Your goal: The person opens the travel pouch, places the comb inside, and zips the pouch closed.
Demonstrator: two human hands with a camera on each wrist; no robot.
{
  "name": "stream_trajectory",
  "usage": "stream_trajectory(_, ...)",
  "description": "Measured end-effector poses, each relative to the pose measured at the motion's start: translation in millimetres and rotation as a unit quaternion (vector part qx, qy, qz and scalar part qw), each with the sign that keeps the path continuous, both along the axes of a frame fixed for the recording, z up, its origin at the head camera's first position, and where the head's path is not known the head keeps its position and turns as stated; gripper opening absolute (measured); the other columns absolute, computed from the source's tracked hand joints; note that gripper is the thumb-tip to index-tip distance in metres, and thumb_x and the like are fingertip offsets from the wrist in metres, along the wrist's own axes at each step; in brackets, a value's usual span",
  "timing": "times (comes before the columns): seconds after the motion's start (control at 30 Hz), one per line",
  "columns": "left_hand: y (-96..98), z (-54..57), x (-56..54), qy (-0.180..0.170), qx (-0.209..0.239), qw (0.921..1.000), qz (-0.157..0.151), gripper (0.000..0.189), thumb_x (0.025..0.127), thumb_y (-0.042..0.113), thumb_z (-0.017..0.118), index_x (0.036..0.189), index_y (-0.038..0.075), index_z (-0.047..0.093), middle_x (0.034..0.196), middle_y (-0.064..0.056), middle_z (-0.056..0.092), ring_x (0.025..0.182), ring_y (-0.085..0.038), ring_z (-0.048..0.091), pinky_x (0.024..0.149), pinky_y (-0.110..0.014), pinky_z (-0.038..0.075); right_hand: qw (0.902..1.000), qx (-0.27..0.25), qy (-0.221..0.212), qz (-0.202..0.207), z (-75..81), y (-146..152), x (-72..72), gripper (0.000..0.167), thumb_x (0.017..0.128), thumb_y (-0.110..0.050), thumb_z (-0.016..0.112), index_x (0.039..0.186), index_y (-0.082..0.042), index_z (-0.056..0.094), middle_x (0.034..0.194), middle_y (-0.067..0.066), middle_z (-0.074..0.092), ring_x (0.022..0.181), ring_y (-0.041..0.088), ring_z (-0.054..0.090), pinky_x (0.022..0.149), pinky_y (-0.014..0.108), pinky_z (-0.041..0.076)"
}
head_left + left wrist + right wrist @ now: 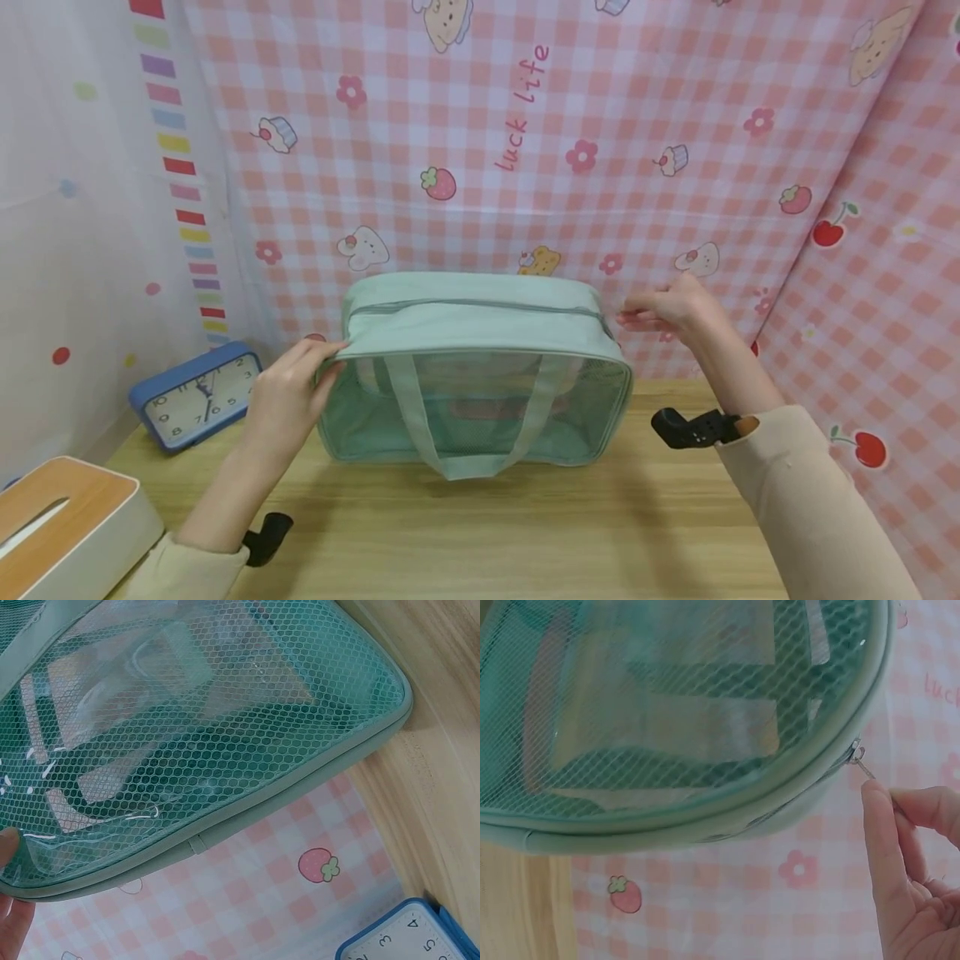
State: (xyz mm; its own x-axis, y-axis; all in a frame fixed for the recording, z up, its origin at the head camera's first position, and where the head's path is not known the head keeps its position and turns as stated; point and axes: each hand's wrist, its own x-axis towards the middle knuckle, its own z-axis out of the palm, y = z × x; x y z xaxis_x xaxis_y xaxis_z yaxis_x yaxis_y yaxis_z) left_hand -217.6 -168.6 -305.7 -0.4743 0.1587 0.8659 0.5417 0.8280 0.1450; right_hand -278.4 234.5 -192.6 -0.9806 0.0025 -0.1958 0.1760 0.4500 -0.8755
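Note:
A mint-green bag point(480, 333) with mesh and clear sides stands upright on the table, its strap handle point(410, 400) hanging down the front. A grey zipper point(480, 302) runs across its top and bends down at the right end. My left hand point(288, 387) pinches the bag's upper left corner between thumb and fingers. Off the right end, my right hand point(678, 308) pinches the small metal zipper pull point(866, 769), seen best in the right wrist view. Through the mesh, pale and pinkish shapes show, too blurred to name.
A blue-framed clock point(197, 396) leans at the left, behind a white tissue box point(82, 525) with a wooden top. The wood-grain table point(480, 533) reaches back to a pink checked cloth point(510, 150), which also covers the right side.

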Motion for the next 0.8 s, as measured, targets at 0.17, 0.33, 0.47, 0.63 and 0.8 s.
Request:
stream_trajectory(0.17,0.1,1.1,0.3,0.0,-0.002,1.0,0.001,0.025,0.069,-0.005,0.073,0.094,-0.002,0.068,0.081,-0.013,0.065,0.066,-0.025,0.063,0.053,-0.035,0.053,0.9999,0.013,0.006,-0.001,-7.2,7.8,0.1,0.018,0.087,-0.02,0.059,0.097,-0.005,0.062,0.065,-0.011,0.067,0.068,0.002,0.067,0.075,0.019,0.051)
stream_trajectory(0.33,0.4,1.3,0.6,-0.003,-0.002,1.0,0.001,0.025,0.07,-0.005,0.073,0.094,-0.002,0.068,0.082,-0.014,0.065,0.068,-0.026,0.063,0.055,-0.036,0.053,0.9993,-0.035,0.004,-0.007,-15.0,13.1,-2.4,0.02,0.088,-0.013,0.058,0.101,0.003,0.055,0.066,-0.006,0.067,0.067,0.005,0.067,0.076,0.022,0.055)
stream_trajectory(0.47,0.4,0.7,0.9,-0.003,0.0,1.0,0.003,0.025,0.07,-0.005,0.073,0.094,-0.002,0.068,0.082,-0.014,0.065,0.068,-0.026,0.063,0.055,-0.036,0.053,0.9981,-0.061,-0.003,-0.01,-22.8,19.3,-3.4,0.028,0.09,-0.008,0.054,0.111,0.009,0.049,0.065,-0.005,0.066,0.066,0.004,0.067,0.075,0.021,0.055)
stream_trajectory(0.63,0.6,-0.1,-0.1,-0.002,-0.001,1.0,0.0,0.026,0.07,-0.005,0.073,0.094,-0.001,0.068,0.082,-0.013,0.065,0.068,-0.025,0.063,0.055,-0.036,0.053,0.9958,-0.091,-0.01,-0.009,-30.6,27.4,-3.7,0.022,0.09,-0.004,0.051,0.108,0.008,0.048,0.069,-0.003,0.066,0.067,0.006,0.066,0.075,0.02,0.055)
stream_trajectory(0.8,-0.1,-1.8,-0.3,-0.005,-0.002,1.0,0.001,0.026,0.07,-0.005,0.073,0.095,-0.001,0.068,0.082,-0.013,0.065,0.069,-0.026,0.063,0.056,-0.036,0.054,0.9948,-0.098,-0.025,-0.018,-35.6,33.1,-3.3,0.017,0.089,-0.003,0.053,0.103,0.005,0.054,0.068,-0.002,0.067,0.067,0.006,0.067,0.076,0.02,0.055)
